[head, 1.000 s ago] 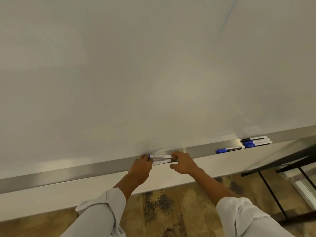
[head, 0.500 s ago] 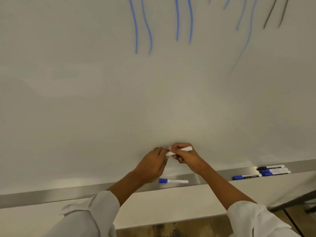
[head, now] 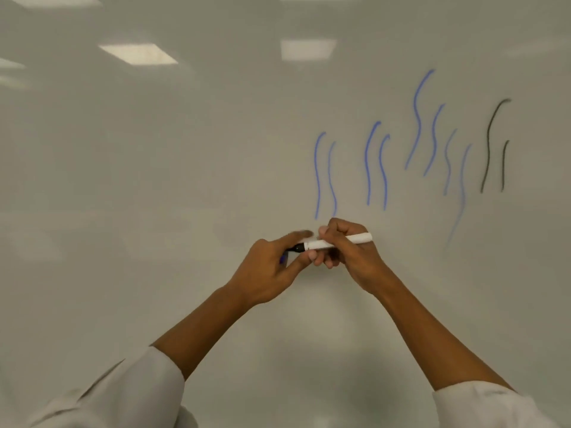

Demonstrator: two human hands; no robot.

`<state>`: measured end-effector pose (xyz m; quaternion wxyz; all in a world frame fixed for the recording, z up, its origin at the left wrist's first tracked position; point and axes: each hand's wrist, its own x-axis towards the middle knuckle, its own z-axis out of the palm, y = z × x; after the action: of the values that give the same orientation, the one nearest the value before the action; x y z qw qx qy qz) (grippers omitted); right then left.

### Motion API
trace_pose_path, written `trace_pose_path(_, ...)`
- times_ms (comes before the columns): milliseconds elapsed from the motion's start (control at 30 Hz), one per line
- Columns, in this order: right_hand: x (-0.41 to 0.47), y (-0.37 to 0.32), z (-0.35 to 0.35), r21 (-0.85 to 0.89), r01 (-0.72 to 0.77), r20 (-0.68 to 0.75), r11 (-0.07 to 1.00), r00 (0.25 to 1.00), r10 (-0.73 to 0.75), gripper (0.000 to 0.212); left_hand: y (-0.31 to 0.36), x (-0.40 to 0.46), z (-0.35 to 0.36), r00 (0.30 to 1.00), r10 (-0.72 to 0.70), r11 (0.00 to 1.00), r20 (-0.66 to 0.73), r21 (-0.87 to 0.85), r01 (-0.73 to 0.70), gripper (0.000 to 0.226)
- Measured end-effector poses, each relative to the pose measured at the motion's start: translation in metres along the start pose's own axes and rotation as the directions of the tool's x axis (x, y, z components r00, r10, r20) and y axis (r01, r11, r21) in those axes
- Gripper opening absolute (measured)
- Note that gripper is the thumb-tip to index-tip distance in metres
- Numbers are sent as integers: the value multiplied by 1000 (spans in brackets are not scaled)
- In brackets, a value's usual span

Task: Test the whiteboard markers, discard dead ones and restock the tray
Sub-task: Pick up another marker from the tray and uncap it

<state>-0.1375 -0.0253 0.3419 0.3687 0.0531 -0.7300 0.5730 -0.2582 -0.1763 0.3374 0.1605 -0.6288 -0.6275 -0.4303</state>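
My right hand (head: 349,253) grips a white marker (head: 355,240) held level in front of the whiteboard (head: 154,180). Its dark tip section (head: 298,248) points left and is bare. My left hand (head: 272,267) sits just left of the tip, curled around a blue cap (head: 282,259) of which only a sliver shows. The marker tray is out of view.
Several wavy blue test strokes (head: 324,177) and two dark strokes (head: 491,143) mark the board above and right of my hands. Ceiling lights reflect in the upper board. White sleeves cover both forearms at the bottom edge.
My hands rose from the tray with one marker. The view tilted up, so the tray and its markers left the frame. The cap has come off into my left hand.
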Motion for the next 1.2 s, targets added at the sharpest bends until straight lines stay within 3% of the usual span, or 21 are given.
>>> trace_pose_path(100,20,-24,11,-76,191,-217,979,955,-203,18,-8,18,-33,993,-57,995,-101,74,65,42)
trace_pose_path(200,40,-41,20,-317,311,-384,896,822,-421,12,-8,33,-60,991,-30,999,-128,41,35,21)
trace_pose_path(267,51,-48,25,-495,351,-354,795,754,-553,12,-6,40,-71,996,10,999,-84,34,-7,19)
trace_pose_path(367,55,-46,28,-713,348,-194,609,736,-648,14,-6,46,-78,998,65,996,-21,63,-63,15)
trace_pose_path(433,48,-35,25,-790,359,-110,497,714,-691,13,-7,46,-76,997,71,996,22,56,-72,16)
trace_pose_path(500,34,-17,20,-811,375,-71,450,700,-710,9,-9,44,-73,995,72,997,64,29,-74,23)
trace_pose_path(667,7,4,15,-790,352,-65,503,766,-639,9,-11,46,-66,996,65,997,57,34,-67,45)
trace_pose_path(833,33,-38,14,-712,377,-194,592,705,-682,11,-7,53,-63,996,61,998,-66,26,-59,49)
trace_pose_path(1033,20,-21,14,-802,330,-108,498,740,-664,14,-3,41,-52,992,-24,999,-125,-50,18,56)
trace_pose_path(1133,-5,2,16,-727,260,-211,635,797,-566,17,-4,34,-50,992,-45,998,-114,-55,39,52)
trace_pose_path(1200,-11,5,19,-600,161,-325,784,846,-423,16,-5,31,-50,993,-64,997,-103,-37,60,49)
